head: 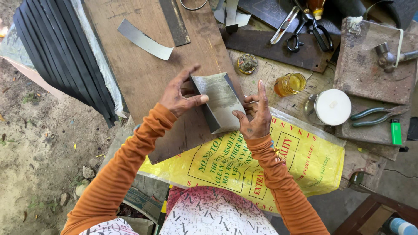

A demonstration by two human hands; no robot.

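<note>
A bent piece of grey sheet metal (220,101), folded into a shallow box-like shape, is held between both hands above a wooden board (143,74). My left hand (179,93) grips its left edge, thumb on top and fingers spread behind. My right hand (254,115) presses its right edge with thumb and fingers, the index finger pointing up. Both arms wear orange sleeves.
A yellow printed sack (305,165) lies under the hands. A curved metal strip (143,40), black scissors (305,32), a small amber jar (289,83), a white lid (333,106), green-handled pliers (376,116) and a green lighter (396,132) lie around. Stacked dark strips (61,52) lie at left.
</note>
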